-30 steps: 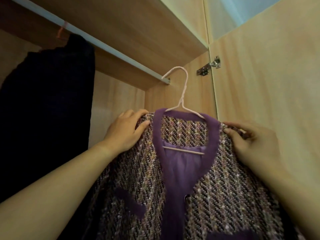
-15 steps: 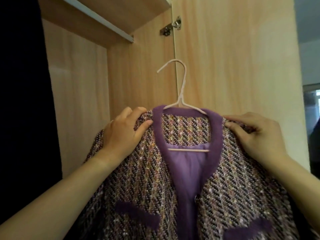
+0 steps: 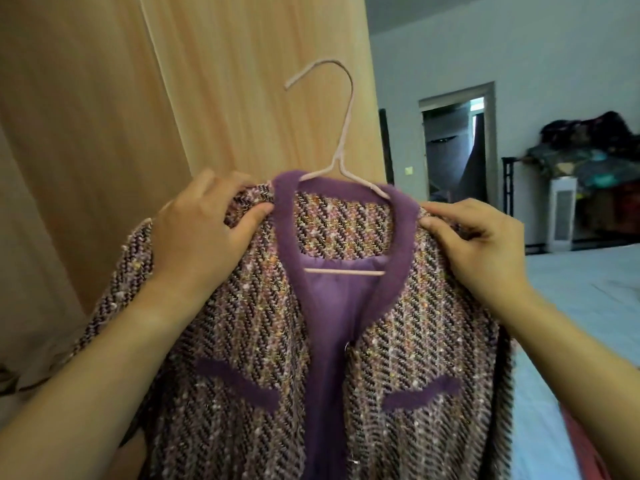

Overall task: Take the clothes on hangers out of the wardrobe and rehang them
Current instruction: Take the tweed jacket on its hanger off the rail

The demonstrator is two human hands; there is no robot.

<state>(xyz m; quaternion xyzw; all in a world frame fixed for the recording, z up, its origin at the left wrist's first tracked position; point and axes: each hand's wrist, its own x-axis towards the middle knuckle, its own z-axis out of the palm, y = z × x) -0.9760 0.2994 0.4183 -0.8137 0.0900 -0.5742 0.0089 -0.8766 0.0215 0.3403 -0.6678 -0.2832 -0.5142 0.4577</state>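
**Tweed jacket [image 3: 398,334] held out, hook free**

It sits on its pink hanger [image 3: 337,160] in front of the wardrobe door [image 3: 259,81], left hand [image 3: 204,233] and right hand [image 3: 481,244] each with a grip clamped on a shoulder. Hook stands upright midway between them.

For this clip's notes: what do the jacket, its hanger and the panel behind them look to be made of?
Jacket: nubby woven tweed, matte, with multicoloured slubs in diagonal rows; fuzzy purple trim and a faintly shiny purple lining. Hanger: thin, probably wire in a pale pink coating, twisted at the neck. Panel: wood-grain board, likely laminate, smooth and light.
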